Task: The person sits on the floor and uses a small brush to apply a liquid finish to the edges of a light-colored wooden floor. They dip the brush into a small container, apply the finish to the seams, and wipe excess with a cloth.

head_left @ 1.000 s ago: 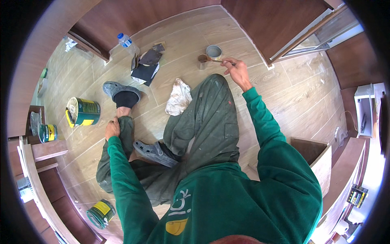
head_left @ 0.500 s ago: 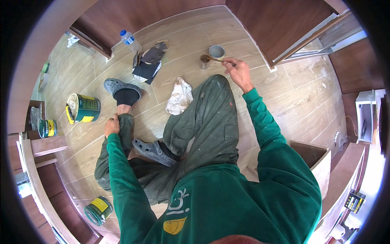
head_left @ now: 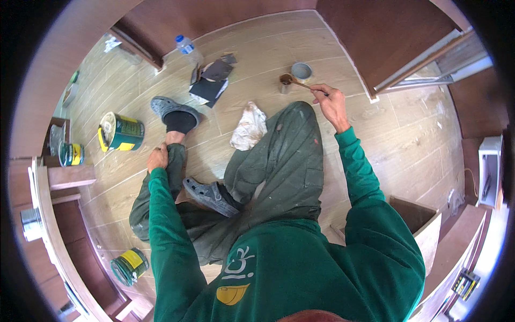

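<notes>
The person's right hand pinches the end of a slim wooden-handled tool between thumb and fingers. The tool reaches out to the left of that hand, its far end at the brown mouth of a small clear cup on the floor; the tip itself is too small to make out. Just beyond the cup, ahead and to the left of the right hand, stands a round grey tin.

The left hand rests against the lower trouser leg, just above the ankle; whether its fingers grip the cloth cannot be told. Ahead of it is a foot in a grey clog.

Between the two hands, a crumpled, stained white cloth lies beside the other knee. Farther ahead of the left hand and somewhat to its right are dark sheets in a loose pile, with a clear, blue-capped bottle just past them. A green-and-yellow bucket stands to the left of the left hand, and a smaller can is farther out on that side.
</notes>
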{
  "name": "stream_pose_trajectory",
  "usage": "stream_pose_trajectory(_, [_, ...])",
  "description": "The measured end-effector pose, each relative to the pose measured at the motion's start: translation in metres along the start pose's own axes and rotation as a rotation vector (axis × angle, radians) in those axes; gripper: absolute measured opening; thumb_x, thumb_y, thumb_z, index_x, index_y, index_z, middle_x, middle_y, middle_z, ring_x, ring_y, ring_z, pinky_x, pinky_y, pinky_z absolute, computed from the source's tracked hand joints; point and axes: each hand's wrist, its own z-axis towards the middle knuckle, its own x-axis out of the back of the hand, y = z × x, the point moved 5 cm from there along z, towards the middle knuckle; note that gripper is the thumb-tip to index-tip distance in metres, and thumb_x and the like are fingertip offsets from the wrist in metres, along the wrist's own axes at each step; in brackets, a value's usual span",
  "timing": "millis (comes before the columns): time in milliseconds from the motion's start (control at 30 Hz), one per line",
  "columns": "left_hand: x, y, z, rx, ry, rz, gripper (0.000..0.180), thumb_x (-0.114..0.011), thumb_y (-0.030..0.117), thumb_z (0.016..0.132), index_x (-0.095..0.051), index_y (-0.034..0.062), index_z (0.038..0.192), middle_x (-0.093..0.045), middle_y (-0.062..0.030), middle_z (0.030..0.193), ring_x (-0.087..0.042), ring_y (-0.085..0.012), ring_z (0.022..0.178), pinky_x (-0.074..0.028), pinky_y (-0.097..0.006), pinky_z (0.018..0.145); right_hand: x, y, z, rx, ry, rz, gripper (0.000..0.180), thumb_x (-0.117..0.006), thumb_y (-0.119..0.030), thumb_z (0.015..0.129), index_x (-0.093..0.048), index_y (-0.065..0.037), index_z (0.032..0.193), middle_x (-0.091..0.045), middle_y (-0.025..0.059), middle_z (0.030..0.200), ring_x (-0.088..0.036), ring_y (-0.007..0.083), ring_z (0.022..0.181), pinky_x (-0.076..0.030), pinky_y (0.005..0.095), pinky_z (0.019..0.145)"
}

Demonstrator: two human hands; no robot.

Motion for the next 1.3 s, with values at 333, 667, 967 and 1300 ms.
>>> stream_pose_trajectory(333, [0.020, 0.044, -0.049, -0.038, 0.633, -0.176, 0.050, -0.061, 0.042, 0.087, -0.067, -0.0023, 0.110, -0.069, -0.0261, 0.106, -0.067, -0.0437, 0.097, -0.052, -0.053, 0.089, -0.006, 0.019, 0.002, 0.034, 0.032, 0.040, 0.027, -0.061, -0.019, 0.090, -0.076, -0.003, 0.106, -0.075, 0.0153, 0.085, -0.073, 0.0204, 0.070, -0.055, 0.0326, 0.071])
stream_pose_trajectory(667, [-0.094, 0.238, -0.113, -0.316, -0.014, -0.441, 0.068, -0.070, 0.049, 0.082, -0.064, -0.0044, 0.123, -0.063, -0.0303, 0.122, -0.062, -0.0435, 0.114, -0.048, -0.049, 0.101, -0.022, 0.009, -0.005, 0.000, 0.058, 0.071, 0.029, -0.061, -0.018, 0.091, -0.075, 0.002, 0.107, -0.077, 0.0135, 0.093, -0.074, 0.0198, 0.070, -0.056, 0.0324, 0.068])
stream_pose_trajectory(967, [-0.109, 0.241, -0.111, -0.345, -0.243, -0.574, 0.055, -0.078, 0.042, 0.078, -0.071, -0.0049, 0.106, -0.069, -0.0298, 0.112, -0.067, -0.0440, 0.106, -0.052, -0.051, 0.090, -0.014, 0.006, -0.031, -0.108, 0.128, 0.328, 0.028, -0.059, -0.017, 0.094, -0.071, 0.003, 0.110, -0.076, 0.0148, 0.095, -0.072, 0.0213, 0.069, -0.052, 0.0296, 0.063])
stream_pose_trajectory(1300, [0.029, 0.171, -0.061, -0.557, 0.164, -0.781, 0.045, -0.080, 0.035, 0.076, -0.073, -0.0020, 0.101, -0.073, -0.0223, 0.086, -0.072, -0.0348, 0.077, -0.055, -0.045, 0.074, 0.034, -0.098, -0.067, -0.041, 0.180, 0.992, 0.041, -0.050, -0.020, 0.101, -0.054, 0.003, 0.135, -0.069, 0.0189, 0.120, -0.064, 0.0189, 0.081, -0.050, 0.0292, 0.073])
